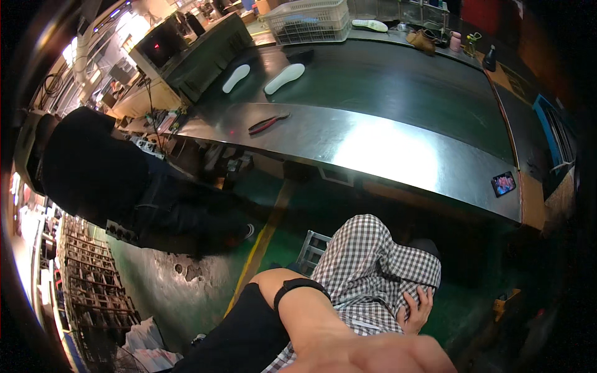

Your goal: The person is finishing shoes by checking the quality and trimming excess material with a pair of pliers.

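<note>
Hands resting low, away from the tabletop [373, 149]

The right hand [418, 309] is lying on the checked shorts [373, 273], fingers curled, gripping nothing; the left hand [373, 354] is blurring at the lower edge, its grip unclear. Pliers [267, 123] are lying near the tabletop's near edge.

Right hand [418, 309] rests on checkered shorts [373, 267].

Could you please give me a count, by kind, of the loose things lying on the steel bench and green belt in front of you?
White shoe insoles: 3
Red-handled pliers: 1
Phone with a lit screen: 1
White plastic basket: 1
Total: 6
</note>
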Demonstrator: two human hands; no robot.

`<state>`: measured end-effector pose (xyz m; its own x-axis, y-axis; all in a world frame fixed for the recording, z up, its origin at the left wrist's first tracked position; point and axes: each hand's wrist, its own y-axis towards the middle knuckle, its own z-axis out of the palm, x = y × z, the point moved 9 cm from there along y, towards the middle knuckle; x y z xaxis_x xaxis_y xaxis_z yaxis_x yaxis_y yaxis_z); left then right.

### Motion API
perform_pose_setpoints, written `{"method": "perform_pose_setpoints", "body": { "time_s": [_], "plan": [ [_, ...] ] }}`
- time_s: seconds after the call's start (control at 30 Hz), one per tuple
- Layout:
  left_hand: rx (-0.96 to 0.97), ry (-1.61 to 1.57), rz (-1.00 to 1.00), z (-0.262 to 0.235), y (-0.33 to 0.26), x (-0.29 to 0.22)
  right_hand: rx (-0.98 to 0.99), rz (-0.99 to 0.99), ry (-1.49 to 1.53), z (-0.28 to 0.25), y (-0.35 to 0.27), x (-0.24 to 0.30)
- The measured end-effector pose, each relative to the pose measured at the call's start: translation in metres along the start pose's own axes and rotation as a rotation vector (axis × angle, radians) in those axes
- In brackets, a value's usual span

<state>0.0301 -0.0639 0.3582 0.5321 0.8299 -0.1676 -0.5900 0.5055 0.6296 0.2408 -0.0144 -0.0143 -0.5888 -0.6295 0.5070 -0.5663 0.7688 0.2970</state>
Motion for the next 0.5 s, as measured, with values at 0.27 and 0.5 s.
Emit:
{"method": "perform_pose_setpoints", "body": {
  "time_s": [0.27, 0.5],
  "plan": [
    [0.036, -0.013, -0.010, 0.005, -0.035, 0.003, -0.012, 0.030, 0.017, 0.002, -0.007, -0.003],
    [0.016, -0.017, -0.034, -0.006, -0.035, 0.008, -0.005, 0.011, -0.012, 0.001, -0.006, 0.001]
  ]
}}
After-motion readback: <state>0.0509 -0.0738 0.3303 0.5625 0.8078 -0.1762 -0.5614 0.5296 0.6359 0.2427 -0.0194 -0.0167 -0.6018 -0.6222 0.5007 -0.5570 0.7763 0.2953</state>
